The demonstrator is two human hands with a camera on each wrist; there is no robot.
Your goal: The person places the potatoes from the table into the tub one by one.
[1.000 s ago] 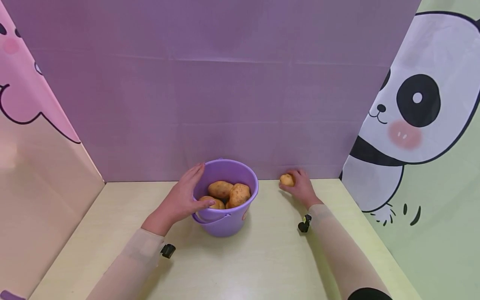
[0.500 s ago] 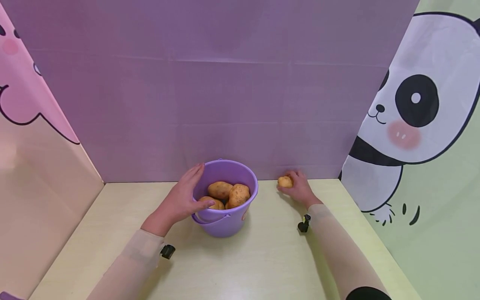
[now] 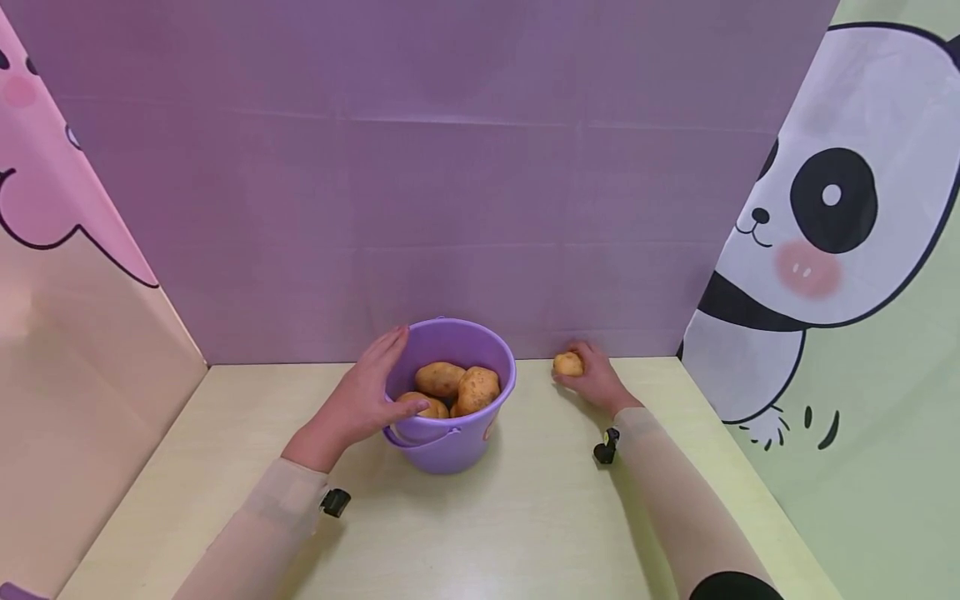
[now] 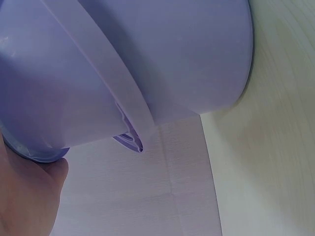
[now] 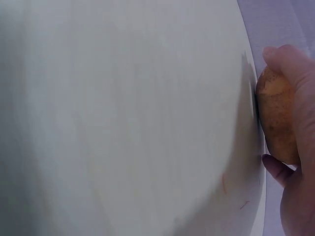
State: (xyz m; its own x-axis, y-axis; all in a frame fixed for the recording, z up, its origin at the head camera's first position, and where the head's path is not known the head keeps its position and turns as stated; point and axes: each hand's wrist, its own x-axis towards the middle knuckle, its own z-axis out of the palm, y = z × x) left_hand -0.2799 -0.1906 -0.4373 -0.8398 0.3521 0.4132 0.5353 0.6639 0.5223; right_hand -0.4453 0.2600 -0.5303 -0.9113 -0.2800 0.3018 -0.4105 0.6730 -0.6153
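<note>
A purple bucket (image 3: 450,446) stands upright on the table with several potatoes (image 3: 440,379) in it. My left hand (image 3: 365,393) holds the bucket's left rim, its thumb reaching over the edge close to the potatoes. In the left wrist view, the bucket's wall and lowered handle (image 4: 118,78) fill much of the picture; only part of that hand shows. Right of the bucket, near the back wall, my right hand (image 3: 597,379) grips another potato (image 3: 567,363) between thumb and fingers. The right wrist view shows this potato (image 5: 276,115) low over or on the table; I cannot tell which.
The pale wooden table (image 3: 480,533) ends at a purple back wall (image 3: 465,183) just behind the bucket. A panda-printed panel (image 3: 862,275) bounds the right side, and a pink and peach panel (image 3: 82,358) the left.
My right hand and the potato in it have shifted slightly left, toward the bucket. The left hand and the bucket have stayed in place.
</note>
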